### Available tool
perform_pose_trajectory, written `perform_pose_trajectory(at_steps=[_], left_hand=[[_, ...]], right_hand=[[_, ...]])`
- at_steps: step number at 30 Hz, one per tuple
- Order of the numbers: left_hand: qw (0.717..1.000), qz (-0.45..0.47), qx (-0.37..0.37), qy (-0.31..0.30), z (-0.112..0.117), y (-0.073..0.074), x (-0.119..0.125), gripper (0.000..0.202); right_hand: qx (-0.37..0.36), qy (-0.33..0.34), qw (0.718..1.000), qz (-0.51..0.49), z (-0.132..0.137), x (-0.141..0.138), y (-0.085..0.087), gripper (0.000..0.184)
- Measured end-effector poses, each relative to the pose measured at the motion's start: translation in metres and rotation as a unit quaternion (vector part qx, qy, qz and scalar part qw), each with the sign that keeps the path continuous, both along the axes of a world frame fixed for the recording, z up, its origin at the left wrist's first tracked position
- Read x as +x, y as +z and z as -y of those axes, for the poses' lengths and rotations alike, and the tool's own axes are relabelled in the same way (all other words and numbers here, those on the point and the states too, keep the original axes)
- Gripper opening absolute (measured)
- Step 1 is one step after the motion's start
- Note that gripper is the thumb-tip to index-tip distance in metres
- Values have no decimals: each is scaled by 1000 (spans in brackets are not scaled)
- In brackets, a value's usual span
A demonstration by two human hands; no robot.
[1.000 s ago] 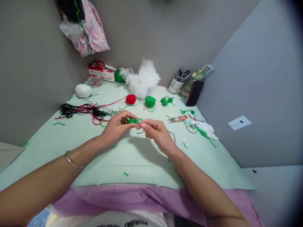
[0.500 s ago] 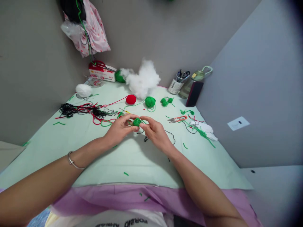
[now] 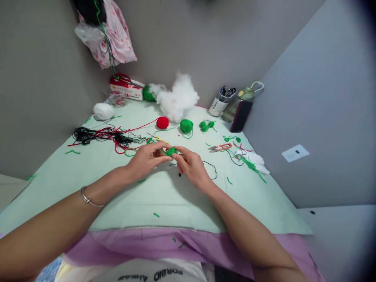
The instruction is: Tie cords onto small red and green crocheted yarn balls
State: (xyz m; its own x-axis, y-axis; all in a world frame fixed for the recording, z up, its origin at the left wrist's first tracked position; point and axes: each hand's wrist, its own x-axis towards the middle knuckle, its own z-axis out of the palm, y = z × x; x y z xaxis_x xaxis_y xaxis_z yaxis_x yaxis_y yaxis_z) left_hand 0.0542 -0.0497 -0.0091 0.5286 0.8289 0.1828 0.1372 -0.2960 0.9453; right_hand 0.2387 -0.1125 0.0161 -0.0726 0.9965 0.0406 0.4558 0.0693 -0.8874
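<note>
Over the middle of the table, a small green crocheted piece (image 3: 170, 151) is pinched between both hands. My left hand (image 3: 149, 158) grips its left side with thumb and fingers. On the opposite side, my right hand (image 3: 190, 163) closes on it with thumb and forefinger. Part of the piece is hidden by the fingertips. A loop of black yarn (image 3: 212, 168) lies on the cloth by my right hand. Behind the hands sit a red yarn ball (image 3: 162, 122) and a green yarn ball (image 3: 186, 126).
Tangled black and red yarn (image 3: 101, 136) lies to the left, near a white yarn ball (image 3: 103, 111). White stuffing (image 3: 179, 98) is heaped at the back. Orange thread snips (image 3: 220, 147) lie right of my hands. A phone (image 3: 241, 116) leans on a bottle (image 3: 230, 109).
The green piece has turned and tilted slightly between my fingers. My right fingers have curled in a little more, while both hands stay in about the same place.
</note>
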Motion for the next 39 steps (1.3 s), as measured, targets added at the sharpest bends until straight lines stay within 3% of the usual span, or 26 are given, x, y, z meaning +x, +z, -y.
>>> perform_pose_trajectory(at_steps=[6, 10, 13, 16, 18, 21, 24, 27, 39], left_hand=[[999, 21, -39, -32, 1, 3, -1, 35], [995, 76, -42, 51, -8, 15, -6, 30], [970, 183, -129, 95, -18, 24, -13, 20], [932, 272, -228, 76, -22, 30, -17, 15], [925, 281, -249, 64, -19, 32, -17, 15], [955, 223, -190, 36, -11, 33, -13, 19], [993, 86, -83, -17, -4, 29, -10, 33], [999, -11, -25, -46, -1, 24, -7, 37], [998, -14, 55, -16, 6, 11, -4, 30]], right_hand=[[-74, 49, 984, -156, -8, 12, 4, 36], [-94, 58, 962, -248, -15, 25, 0, 36], [-99, 61, 958, -264, -16, 28, -1, 40], [-99, 71, 962, -245, -14, 25, 2, 40], [-100, 83, 965, -229, -11, 21, 5, 38], [-87, 95, 969, -209, -7, 19, 8, 37], [-68, 87, 976, -186, -4, 18, 11, 37], [-64, 81, 981, -162, -1, 17, 14, 41], [-37, 38, 989, -137, 1, 12, 13, 38]])
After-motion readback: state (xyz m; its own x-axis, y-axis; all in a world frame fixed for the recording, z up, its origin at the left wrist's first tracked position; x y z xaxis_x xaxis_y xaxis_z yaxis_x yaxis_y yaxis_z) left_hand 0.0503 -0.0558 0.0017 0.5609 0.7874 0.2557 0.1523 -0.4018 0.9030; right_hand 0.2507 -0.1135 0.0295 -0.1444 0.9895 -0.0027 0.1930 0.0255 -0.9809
